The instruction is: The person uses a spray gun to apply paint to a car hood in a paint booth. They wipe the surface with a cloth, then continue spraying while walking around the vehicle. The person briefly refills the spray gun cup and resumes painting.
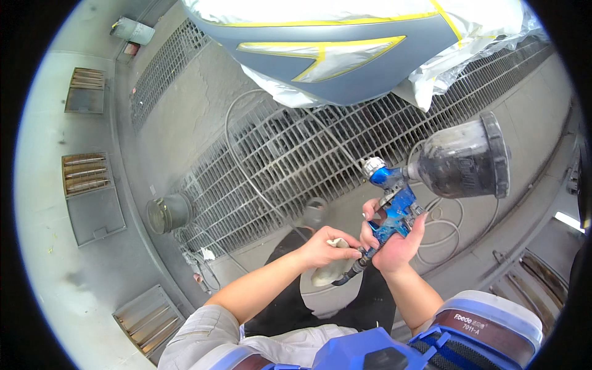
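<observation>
My right hand (396,248) is wrapped round the handle of a blue spray gun (388,231). A large paint cup (461,161), translucent and dark-stained with a dark lid, is joined to the gun and leans out to the right. The gun's silver nozzle end (373,165) points up toward the far side. My left hand (330,248) is closed on a pale cloth (331,272), part of which hangs below the fingers. Its fingertips touch the bottom of the gun's handle, beside the dark hose fitting (351,271).
Ahead stands a grey car body panel (345,80) masked with yellow tape and white plastic sheeting (382,11). Floor grating (271,154) runs beneath it. A thin hose (231,132) loops across the floor. At left are a bucket (168,213) and wall vents (86,174). Blue respirator parts (370,348) fill the lower edge.
</observation>
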A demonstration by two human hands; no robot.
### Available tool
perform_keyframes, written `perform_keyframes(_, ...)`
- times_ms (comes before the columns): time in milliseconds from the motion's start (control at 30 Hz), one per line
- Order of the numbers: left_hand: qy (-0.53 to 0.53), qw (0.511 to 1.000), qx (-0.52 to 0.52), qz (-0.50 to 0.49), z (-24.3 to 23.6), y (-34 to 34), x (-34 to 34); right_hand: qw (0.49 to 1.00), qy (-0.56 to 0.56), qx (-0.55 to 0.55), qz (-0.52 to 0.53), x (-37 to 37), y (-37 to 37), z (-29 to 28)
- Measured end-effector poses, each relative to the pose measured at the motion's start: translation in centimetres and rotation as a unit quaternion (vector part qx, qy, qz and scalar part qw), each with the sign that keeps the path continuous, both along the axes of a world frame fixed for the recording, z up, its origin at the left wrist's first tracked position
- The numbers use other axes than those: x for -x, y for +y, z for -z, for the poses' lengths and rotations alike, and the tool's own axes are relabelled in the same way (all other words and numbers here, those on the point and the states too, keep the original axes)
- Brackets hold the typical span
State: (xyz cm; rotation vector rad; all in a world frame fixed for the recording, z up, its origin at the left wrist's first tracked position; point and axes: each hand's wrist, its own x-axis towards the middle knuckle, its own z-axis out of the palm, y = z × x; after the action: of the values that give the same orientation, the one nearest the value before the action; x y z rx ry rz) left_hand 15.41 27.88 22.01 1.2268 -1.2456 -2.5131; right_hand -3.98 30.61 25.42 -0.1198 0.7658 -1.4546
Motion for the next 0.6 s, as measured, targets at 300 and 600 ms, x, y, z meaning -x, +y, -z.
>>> perform_keyframes(300,0.082,0.989,0.118,0.024,-4.9,-5.3,-22.4,0.998,0.031,-0.034,0.051,-21.7,-6.8,-8.5)
perform_keyframes(600,-0.203,0.900,0.356,0.147,-2.8,-6.6,-60.5,0.999,-0.037,0.021,-0.001,-38.5,-19.1,-14.7)
